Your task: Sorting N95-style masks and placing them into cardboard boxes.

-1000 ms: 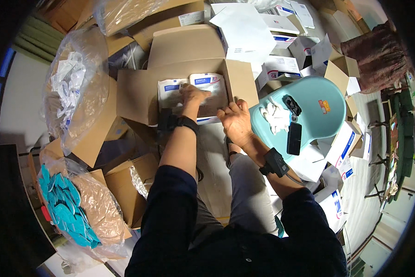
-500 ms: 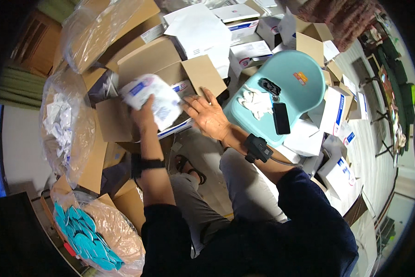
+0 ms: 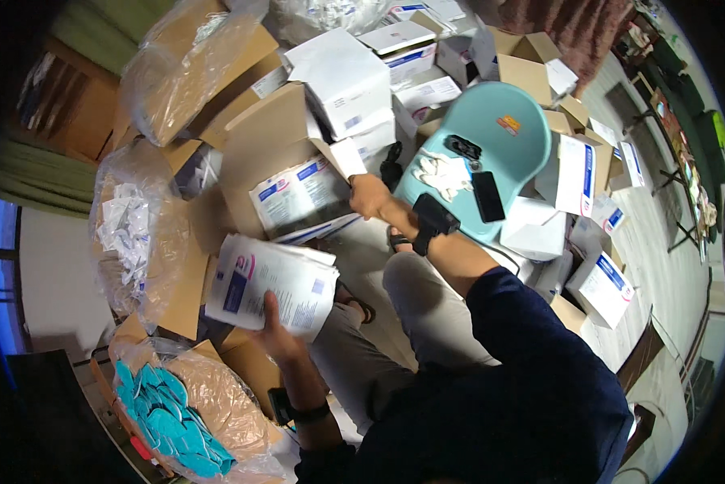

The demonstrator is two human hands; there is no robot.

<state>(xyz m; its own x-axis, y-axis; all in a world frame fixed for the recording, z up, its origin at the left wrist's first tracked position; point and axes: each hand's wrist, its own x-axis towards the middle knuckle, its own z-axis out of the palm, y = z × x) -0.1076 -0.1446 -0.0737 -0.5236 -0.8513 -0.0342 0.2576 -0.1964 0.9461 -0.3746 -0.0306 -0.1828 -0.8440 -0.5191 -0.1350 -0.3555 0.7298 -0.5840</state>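
Observation:
Low in front of an open cardboard box, my left hand (image 3: 282, 329) grips a stack of flat white packets (image 3: 270, 282) printed in blue and pink, its thumb lying on top. More white packets (image 3: 298, 189) of the same look lie inside the open cardboard box (image 3: 254, 133). My right hand (image 3: 370, 196) is closed on that box's right flap (image 3: 344, 158), the fingers mostly hidden behind it.
At the right, a teal plastic chair (image 3: 504, 117) carries a black phone (image 3: 487, 196), white gloves (image 3: 443, 175) and a coiled black cable (image 3: 462, 147). White cartons (image 3: 342, 68) crowd the back. Plastic-lined boxes stand left, one with teal pieces (image 3: 169, 419).
My left hand has drawn the packets out of the box, toward me. My right hand has gone from open beside the box to closed on its flap.

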